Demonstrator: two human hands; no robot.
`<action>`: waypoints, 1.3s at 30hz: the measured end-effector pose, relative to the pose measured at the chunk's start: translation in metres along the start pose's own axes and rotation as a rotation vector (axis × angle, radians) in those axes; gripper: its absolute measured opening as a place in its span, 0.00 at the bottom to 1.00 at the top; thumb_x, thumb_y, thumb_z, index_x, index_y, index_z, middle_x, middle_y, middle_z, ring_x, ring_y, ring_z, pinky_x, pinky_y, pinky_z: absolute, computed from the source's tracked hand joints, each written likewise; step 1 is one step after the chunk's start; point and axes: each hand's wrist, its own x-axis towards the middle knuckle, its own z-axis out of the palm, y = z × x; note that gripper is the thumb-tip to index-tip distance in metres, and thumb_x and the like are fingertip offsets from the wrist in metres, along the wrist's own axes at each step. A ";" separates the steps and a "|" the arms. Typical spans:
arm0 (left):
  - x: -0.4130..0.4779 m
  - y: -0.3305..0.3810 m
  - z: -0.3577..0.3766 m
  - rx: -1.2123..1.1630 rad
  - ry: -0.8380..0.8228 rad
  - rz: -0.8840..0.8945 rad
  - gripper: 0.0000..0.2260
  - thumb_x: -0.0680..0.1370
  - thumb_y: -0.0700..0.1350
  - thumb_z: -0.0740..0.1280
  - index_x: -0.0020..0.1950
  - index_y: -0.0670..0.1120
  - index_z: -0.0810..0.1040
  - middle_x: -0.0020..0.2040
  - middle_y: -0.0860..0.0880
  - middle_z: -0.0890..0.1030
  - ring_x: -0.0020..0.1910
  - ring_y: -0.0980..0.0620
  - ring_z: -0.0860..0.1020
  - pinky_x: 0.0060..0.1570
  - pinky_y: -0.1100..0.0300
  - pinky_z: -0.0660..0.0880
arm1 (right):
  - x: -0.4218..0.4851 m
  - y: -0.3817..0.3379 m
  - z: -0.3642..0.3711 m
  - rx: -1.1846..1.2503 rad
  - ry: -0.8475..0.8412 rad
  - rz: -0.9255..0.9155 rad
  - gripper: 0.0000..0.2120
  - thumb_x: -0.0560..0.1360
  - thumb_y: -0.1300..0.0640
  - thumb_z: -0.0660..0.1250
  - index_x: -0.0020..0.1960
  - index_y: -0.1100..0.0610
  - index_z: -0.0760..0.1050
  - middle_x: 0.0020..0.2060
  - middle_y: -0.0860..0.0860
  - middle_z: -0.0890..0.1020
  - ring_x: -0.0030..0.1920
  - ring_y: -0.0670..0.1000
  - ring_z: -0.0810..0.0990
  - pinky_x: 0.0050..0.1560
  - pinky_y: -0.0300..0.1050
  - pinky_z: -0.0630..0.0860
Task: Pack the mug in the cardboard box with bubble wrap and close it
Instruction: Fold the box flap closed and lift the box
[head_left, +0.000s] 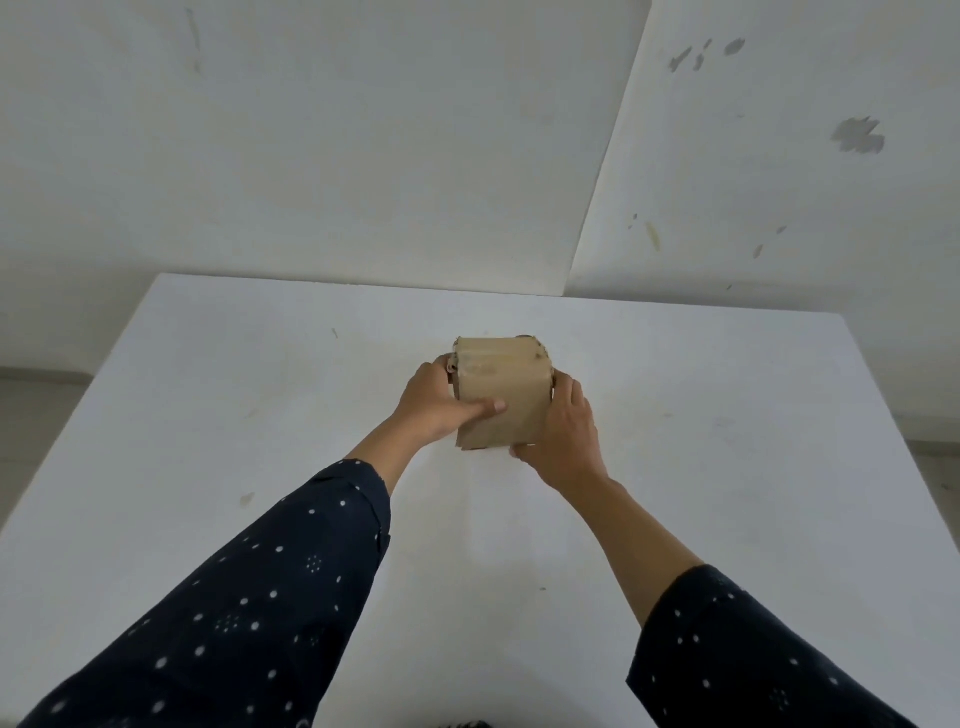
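head view looks down on a white table (208, 415) with a small cardboard box (501, 395) sitting near its middle, toward the far side. the box is closed on top, its flaps folded down flat, with a strip of glossy tape across the upper face and frayed edges at the far corners. the mug and the bubble wrap cannot be seen; the shut box hides whatever is inside.

the left hand (434, 402) is clamped on the left side of the box, fingers wrapped round the far left edge and the thumb (488, 408) laid across the near face. the right hand (566, 431) is pressed against the right side of the box, fingers curled round the far right edge and the thumb tucked down by the near bottom corner. so both hands grip the box between them.

both forearms reach out from dark sleeves (249, 597) dotted with white. beyond the box, past the far table edge, stand white wall panels (363, 130) with a few grey scuffs up to the right of the box.
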 end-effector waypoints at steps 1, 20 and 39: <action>-0.005 -0.004 0.003 0.003 0.013 0.011 0.39 0.61 0.56 0.81 0.68 0.49 0.72 0.62 0.51 0.78 0.60 0.49 0.76 0.59 0.53 0.75 | -0.003 0.000 0.000 0.007 -0.007 0.017 0.45 0.61 0.58 0.81 0.71 0.63 0.59 0.63 0.57 0.70 0.61 0.57 0.70 0.60 0.45 0.68; -0.053 -0.043 0.039 -0.285 -0.024 0.047 0.32 0.69 0.60 0.71 0.63 0.50 0.60 0.65 0.47 0.67 0.58 0.49 0.77 0.51 0.55 0.80 | -0.036 0.006 0.018 0.752 -0.011 0.548 0.25 0.70 0.44 0.73 0.54 0.55 0.64 0.54 0.54 0.74 0.49 0.53 0.79 0.48 0.57 0.83; -0.045 -0.014 0.041 -0.315 0.053 -0.269 0.20 0.71 0.53 0.66 0.59 0.54 0.61 0.59 0.50 0.69 0.55 0.47 0.77 0.47 0.44 0.83 | -0.029 0.004 0.025 0.630 -0.053 0.501 0.34 0.71 0.42 0.70 0.69 0.54 0.60 0.62 0.50 0.66 0.54 0.52 0.74 0.56 0.59 0.79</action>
